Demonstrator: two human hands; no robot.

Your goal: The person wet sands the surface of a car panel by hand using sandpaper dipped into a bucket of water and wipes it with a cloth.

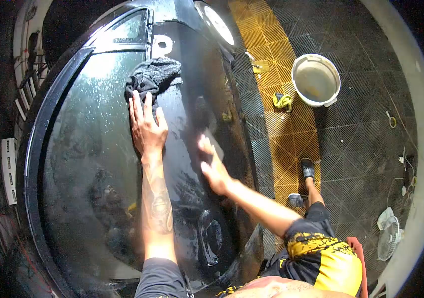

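Observation:
A wet black car door panel [182, 124] lies under both hands. My left hand [148, 130] has its fingers spread over the lower edge of a dark, crumpled cloth [152, 77] at the base of the side window [87, 124]. To the right, my right hand [214, 166] is at the dark door panel, its fingers extended and slightly blurred, with nothing visibly held. Whether its palm touches the panel cannot be made out. Below the hands is the door handle [212, 238].
A white bucket [316, 79] of cloudy water stands on the tiled floor [366, 129] at the right. Beside it lies a yellow and black cloth [282, 102]. A white fan [390, 238] and thin cables are at the far right. A car wheel [218, 25] is above.

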